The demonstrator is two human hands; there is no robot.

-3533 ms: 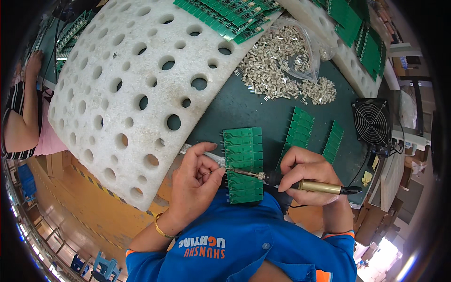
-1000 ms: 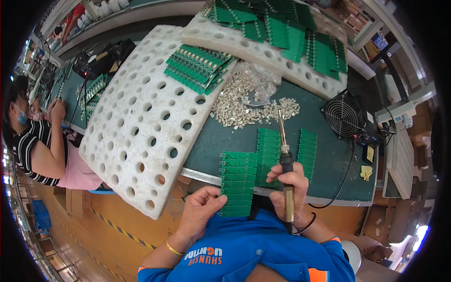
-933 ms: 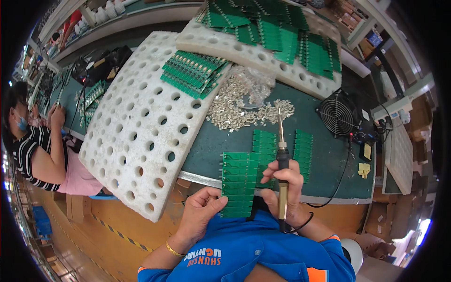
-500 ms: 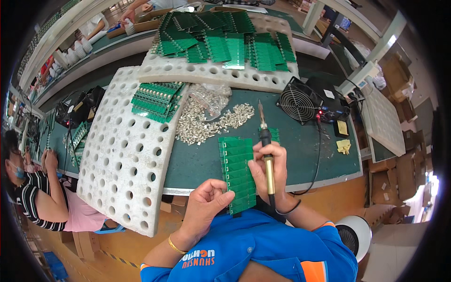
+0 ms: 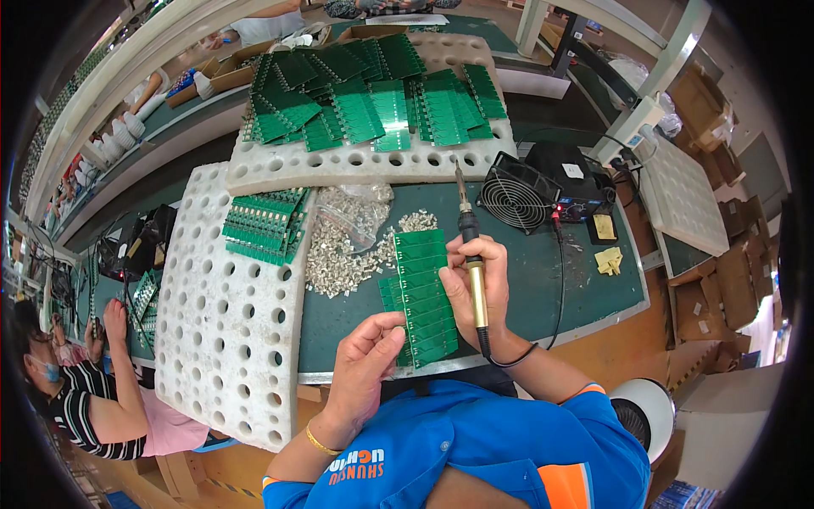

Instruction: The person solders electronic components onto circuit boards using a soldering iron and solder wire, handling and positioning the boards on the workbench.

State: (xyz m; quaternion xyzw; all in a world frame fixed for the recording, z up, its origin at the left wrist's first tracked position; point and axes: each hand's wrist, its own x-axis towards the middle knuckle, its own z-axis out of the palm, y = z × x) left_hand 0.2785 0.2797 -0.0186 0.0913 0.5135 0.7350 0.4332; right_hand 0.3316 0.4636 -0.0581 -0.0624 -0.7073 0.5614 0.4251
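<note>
A long green circuit board panel (image 5: 426, 293) stands tilted above the front of the bench. At its lower left edge my left hand (image 5: 365, 360) pinches it between thumb and fingers. My right hand (image 5: 482, 284) is closed round a soldering iron (image 5: 476, 293), its tip pointing up and away from me, while the thumb rests against the panel's right edge. Partly hidden behind the held panel lies another green panel (image 5: 390, 294). Beyond it small silvery metal parts (image 5: 339, 263) are heaped on the bench, next to a clear plastic bag (image 5: 360, 216).
White foam boards with holes (image 5: 229, 314) carry stacked green panels (image 5: 267, 225); a bigger pile (image 5: 356, 97) lies at the back. To the right are a black fan (image 5: 515, 193), a soldering station (image 5: 577, 182) and a yellow sponge (image 5: 608, 260). A co-worker (image 5: 106, 399) sits at left.
The held panel has been raised slightly and shifted relative to the bench, now covering part of the metal parts. The whole view has shifted too. Both hands keep their holds.
</note>
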